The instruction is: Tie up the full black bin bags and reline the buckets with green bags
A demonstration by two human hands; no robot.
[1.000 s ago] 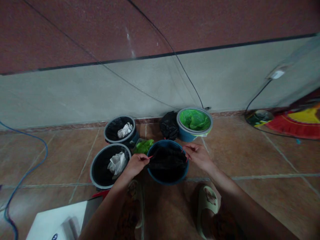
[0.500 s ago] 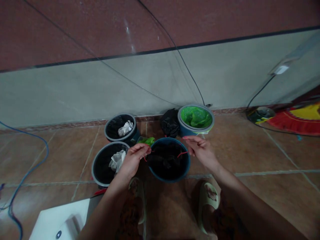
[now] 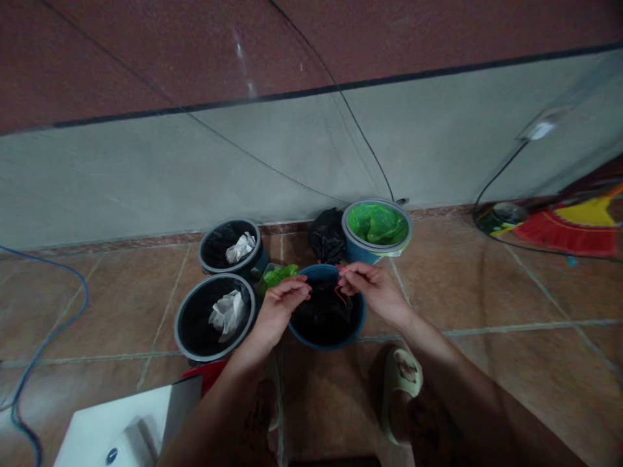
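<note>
A blue bin (image 3: 357, 318) stands on the tiled floor in front of me, lined with a black bag (image 3: 324, 314) that has thin red drawstrings. My left hand (image 3: 281, 308) is closed in a pinch over the bin's left rim; what it holds is hard to see. My right hand (image 3: 370, 290) is pinched on a red drawstring (image 3: 339, 292) above the bin's far right rim. The two hands are close together over the bin's mouth.
Two grey-rimmed black bins (image 3: 183, 324) (image 3: 209, 259) with crumpled white paper stand to the left. A green-lined blue bin (image 3: 377, 230), a tied black bag (image 3: 327, 235) and a green bag (image 3: 277, 275) lie behind. A white box (image 3: 111, 431) sits bottom left, cables run along the wall.
Both hands have drawn inward from the bin's opposite rims toward its middle, pulling the red drawstrings together.
</note>
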